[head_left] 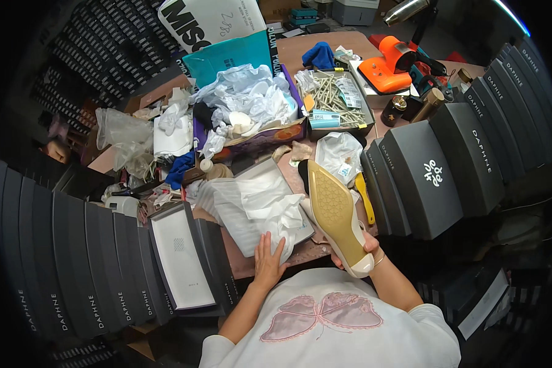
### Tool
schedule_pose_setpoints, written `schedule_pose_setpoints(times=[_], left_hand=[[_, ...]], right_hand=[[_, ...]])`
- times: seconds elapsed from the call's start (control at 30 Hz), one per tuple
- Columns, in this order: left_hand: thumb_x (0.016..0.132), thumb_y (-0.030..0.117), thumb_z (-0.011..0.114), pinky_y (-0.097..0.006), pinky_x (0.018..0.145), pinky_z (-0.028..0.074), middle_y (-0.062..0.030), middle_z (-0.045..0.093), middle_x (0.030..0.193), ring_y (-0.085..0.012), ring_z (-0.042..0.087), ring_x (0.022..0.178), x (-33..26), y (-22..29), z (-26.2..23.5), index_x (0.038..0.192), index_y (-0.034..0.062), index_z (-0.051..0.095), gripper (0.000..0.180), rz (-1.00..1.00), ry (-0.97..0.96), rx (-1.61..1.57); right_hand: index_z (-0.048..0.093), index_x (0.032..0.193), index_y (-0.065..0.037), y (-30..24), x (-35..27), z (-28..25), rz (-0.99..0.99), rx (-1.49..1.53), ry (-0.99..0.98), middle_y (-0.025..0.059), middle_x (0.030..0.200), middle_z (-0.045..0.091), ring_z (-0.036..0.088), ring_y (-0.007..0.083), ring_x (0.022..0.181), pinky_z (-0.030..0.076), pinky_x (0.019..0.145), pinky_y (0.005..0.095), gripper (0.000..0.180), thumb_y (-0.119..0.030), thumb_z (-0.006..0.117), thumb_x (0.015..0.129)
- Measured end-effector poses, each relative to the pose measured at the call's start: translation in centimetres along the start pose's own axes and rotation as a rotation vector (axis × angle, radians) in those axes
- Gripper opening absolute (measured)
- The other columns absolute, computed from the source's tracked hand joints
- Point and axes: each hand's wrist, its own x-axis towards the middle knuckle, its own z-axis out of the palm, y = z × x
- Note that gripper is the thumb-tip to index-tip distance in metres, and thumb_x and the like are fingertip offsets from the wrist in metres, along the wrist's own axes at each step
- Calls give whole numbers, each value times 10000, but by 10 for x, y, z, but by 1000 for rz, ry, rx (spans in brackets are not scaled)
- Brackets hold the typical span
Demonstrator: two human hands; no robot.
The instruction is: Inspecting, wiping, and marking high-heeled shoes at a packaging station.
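Our right hand's fingers (pixel 369 244) were curled around the toe end of one pale shoe (pixel 337 214), gripping it with its tan sole turned up toward us and its heel pointing away over the table. Our left hand's fingers (pixel 265 244) lay flat and spread, released, pressing on the white tissue paper (pixel 257 202) that filled one open shoe box (pixel 303 230) just in front of us. The right hand (pixel 365 248) came up from the lower edge with the wrist bent; the left hand (pixel 268 260) reached straight forward, palm down, forearm slanting in from our lap.

Beside the shoe we counted one yellow tool (pixel 365 197) and one crumpled plastic bag (pixel 340 156). One white box lid (pixel 181 257) leaned at our left among a row of dark grey shoe boxes (pixel 73 257), too many and too overlapped to count surely; another row (pixel 441 159) stood at our right. Farther off sat one tray of pale sticks (pixel 337 98), one orange device (pixel 389 67) and one blue cloth (pixel 318 56).
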Motion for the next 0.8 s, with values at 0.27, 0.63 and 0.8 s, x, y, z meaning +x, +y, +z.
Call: schedule_pose_setpoints(times=[0.27,0.63,0.8], left_hand=[[670,-56,659,-436,1003,385,-185,461,1307,-394,429,1220,-10,-26,-9,1128,64,634,474,181,254,-172],[884,85,621,-283,748,480,-101,664,896,-176,626,823,32,18,-70,1045,-5,649,187,-100,466,-611],[915,87,590,-272,790,482,-139,679,983,-174,636,893,35,47,-59,1116,-5,630,225,-181,420,-606]], right_hand=[[456,1258,38,40,-26,10,-58,-74,56,231,990,596,634,391,847,544,702,427,809,-235,760,560],[479,1228,74,36,-46,3,27,-29,46,240,994,603,648,373,870,556,758,427,782,-199,773,556],[489,1218,91,22,-47,-20,205,89,17,247,1008,608,655,378,885,558,768,427,746,-179,770,581]])
